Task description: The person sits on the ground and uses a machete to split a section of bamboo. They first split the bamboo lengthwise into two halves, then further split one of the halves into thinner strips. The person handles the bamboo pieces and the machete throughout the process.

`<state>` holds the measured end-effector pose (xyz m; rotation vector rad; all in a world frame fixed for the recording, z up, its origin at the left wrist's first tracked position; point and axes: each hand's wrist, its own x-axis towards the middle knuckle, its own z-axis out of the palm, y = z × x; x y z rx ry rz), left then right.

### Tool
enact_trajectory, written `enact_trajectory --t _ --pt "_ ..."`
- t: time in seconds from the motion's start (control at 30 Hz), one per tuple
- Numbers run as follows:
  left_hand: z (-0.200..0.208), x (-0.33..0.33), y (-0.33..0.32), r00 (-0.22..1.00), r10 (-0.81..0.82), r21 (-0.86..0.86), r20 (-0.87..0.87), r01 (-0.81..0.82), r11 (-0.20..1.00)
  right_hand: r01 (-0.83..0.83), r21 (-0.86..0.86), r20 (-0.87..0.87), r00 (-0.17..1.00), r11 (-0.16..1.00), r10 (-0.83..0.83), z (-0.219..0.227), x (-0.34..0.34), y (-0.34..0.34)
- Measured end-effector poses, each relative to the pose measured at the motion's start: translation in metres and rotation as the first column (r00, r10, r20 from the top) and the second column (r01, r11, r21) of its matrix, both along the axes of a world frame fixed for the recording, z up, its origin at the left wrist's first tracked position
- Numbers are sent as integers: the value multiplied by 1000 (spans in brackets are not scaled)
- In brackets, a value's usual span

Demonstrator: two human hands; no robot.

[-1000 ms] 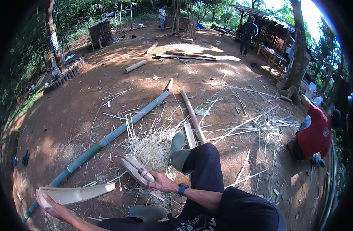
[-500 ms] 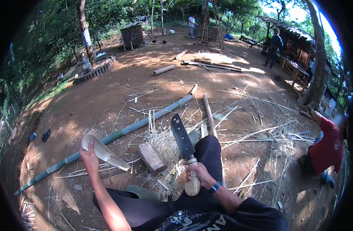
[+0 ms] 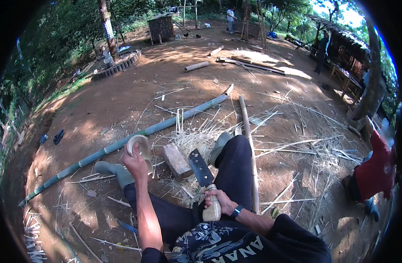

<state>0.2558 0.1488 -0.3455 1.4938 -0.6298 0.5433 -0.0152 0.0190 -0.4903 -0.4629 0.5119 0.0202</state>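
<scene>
In the head view, the person's left hand (image 3: pixel 136 162) grips a short split bamboo piece (image 3: pixel 144 145), the thumb hooked inside the hollow and the fingers wrapped round the outer wall — probably because the curved shell would roll in a flatter hold. The piece is raised off the ground in front of the left knee, seen nearly end-on, its hollow turned toward the camera.

The right hand (image 3: pixel 218 200) is closed round the wooden handle (image 3: pixel 213 209) of a broad knife (image 3: pixel 201 168). Its dark, holed blade slants up and away from the body, which likely keeps the edge clear of the thighs. A thick wood block (image 3: pixel 177 161) lies between the legs, just beside the blade in the picture; I cannot tell whether they touch. Set there, it seems within easy reach of both hands.

The left boot (image 3: pixel 118 172) and right boot (image 3: pixel 219 147) stand apart, leaving room for the block — and a heap of pale bamboo shavings (image 3: pixel 195 139) lies beyond it. A long green bamboo pole (image 3: pixel 159 127) runs diagonally across the ground past the block.
</scene>
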Motion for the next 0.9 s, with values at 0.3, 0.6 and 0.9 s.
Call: enact_trajectory --t 0.3,0.6,0.9 --pt "43 53 14 945 229 -171 -233 -271 947 54 149 -5 999 987 -54 -29 14 -12" --pt "24 81 -19 948 241 -277 -206 -293 915 35 -96 -85 995 995 -43 -48 30 -37" --pt "10 172 -22 908 296 137 -296 -267 954 -96 -498 -54 995 862 80 -5 64 -64"
